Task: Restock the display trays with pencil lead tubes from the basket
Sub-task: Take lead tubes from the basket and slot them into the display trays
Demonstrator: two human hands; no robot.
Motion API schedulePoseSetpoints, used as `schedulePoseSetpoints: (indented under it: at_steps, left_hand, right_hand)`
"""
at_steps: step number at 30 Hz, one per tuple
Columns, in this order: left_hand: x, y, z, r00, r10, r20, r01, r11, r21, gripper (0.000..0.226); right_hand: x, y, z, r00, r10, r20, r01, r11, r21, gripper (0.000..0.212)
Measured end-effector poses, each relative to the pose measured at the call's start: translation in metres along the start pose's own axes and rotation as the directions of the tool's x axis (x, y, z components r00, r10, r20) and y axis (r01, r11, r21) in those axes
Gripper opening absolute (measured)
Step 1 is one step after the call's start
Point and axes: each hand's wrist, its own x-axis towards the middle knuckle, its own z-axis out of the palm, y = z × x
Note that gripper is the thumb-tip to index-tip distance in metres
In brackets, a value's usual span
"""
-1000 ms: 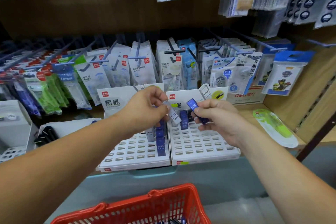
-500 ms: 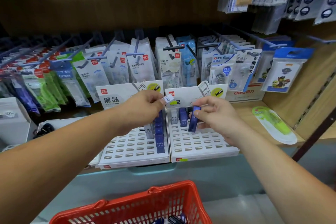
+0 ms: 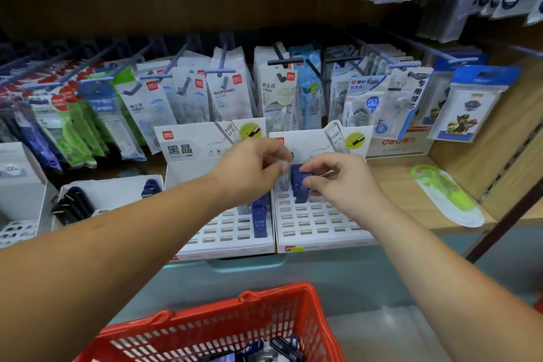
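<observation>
Two white slotted display trays stand side by side on the shelf, the left tray (image 3: 223, 232) and the right tray (image 3: 317, 223). My right hand (image 3: 340, 182) pinches a blue lead tube (image 3: 302, 188) standing upright in the back rows of the right tray. My left hand (image 3: 249, 170) pinches a clear tube (image 3: 286, 161) just above that tray's back left corner. A row of blue tubes (image 3: 260, 220) fills the left tray's right column. The red basket (image 3: 211, 329) below holds more tubes (image 3: 282, 347).
Hanging packets of correction tape (image 3: 229, 94) fill the hooks behind the trays. A green correction tape pack (image 3: 446, 194) lies on the wooden shelf at right. A white tray with black items (image 3: 76, 203) sits at left. The shelf's wooden side wall rises at far right.
My right hand has lowered the blue tube into the right tray's back slots. My left hand has carried the clear tube right, over that tray's back corner.
</observation>
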Motion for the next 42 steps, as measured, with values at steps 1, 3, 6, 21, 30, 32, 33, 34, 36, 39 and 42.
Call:
schedulePoseSetpoints:
  at_steps: [1, 3, 6, 21, 30, 32, 33, 34, 36, 39, 42]
  left_hand:
    - [0.0, -0.001, 0.002, 1.0, 0.006, 0.001, -0.006, 1.0, 0.016, 0.013]
    - [-0.001, -0.002, 0.005, 1.0, 0.007, -0.006, -0.007, 0.999, 0.034, 0.013]
    - [0.0, -0.006, 0.008, 1.0, -0.009, -0.013, 0.01, 0.996, 0.087, 0.016]
    - [0.009, 0.002, 0.008, 0.997, -0.07, -0.021, 0.071, 0.995, 0.074, 0.013]
    - [0.012, 0.004, 0.003, 0.996, -0.075, 0.043, 0.063, 0.97, 0.234, 0.012]
    - [0.015, 0.007, 0.006, 0.995, -0.055, 0.077, 0.025, 0.939, 0.342, 0.011]
    - [0.016, 0.009, 0.007, 0.994, -0.053, 0.095, 0.011, 0.919, 0.394, 0.011]
    - [0.016, 0.011, 0.008, 0.992, -0.059, 0.109, 0.007, 0.905, 0.426, 0.012]
    - [0.017, 0.013, 0.007, 0.988, -0.072, 0.136, 0.004, 0.896, 0.443, 0.016]
    - [0.006, 0.017, -0.004, 0.994, -0.031, 0.102, -0.012, 0.919, 0.394, 0.024]
    - [-0.026, 0.022, -0.024, 0.998, 0.058, -0.033, -0.044, 0.942, 0.332, 0.024]
  right_hand:
    - [0.0, 0.001, 0.0, 1.0, -0.002, 0.008, 0.002, 1.0, -0.005, 0.032]
    - [0.0, 0.003, 0.001, 1.0, -0.016, 0.025, 0.018, 0.999, -0.045, 0.033]
    - [0.0, 0.006, 0.004, 0.998, -0.023, 0.05, 0.028, 0.994, -0.108, 0.036]
    - [-0.002, 0.025, 0.003, 0.994, -0.068, -0.083, 0.032, 0.924, -0.38, 0.017]
    - [-0.012, 0.025, -0.004, 1.0, -0.021, 0.02, 0.029, 0.658, -0.753, 0.049]
    - [-0.012, 0.027, -0.004, 0.999, -0.003, 0.039, 0.032, 0.654, -0.756, 0.058]
    - [-0.012, 0.027, -0.004, 0.999, 0.011, 0.049, 0.03, 0.654, -0.756, 0.063]
    - [-0.013, 0.027, -0.004, 0.998, 0.022, 0.059, 0.03, 0.654, -0.756, 0.066]
    - [-0.015, 0.026, -0.003, 0.997, 0.032, 0.072, 0.034, 0.649, -0.76, 0.069]
    - [-0.019, 0.014, -0.005, 0.995, 0.056, 0.082, 0.028, 0.639, -0.769, 0.066]
    - [-0.032, -0.005, 0.0, 0.997, 0.011, 0.076, 0.055, 0.596, -0.801, 0.057]
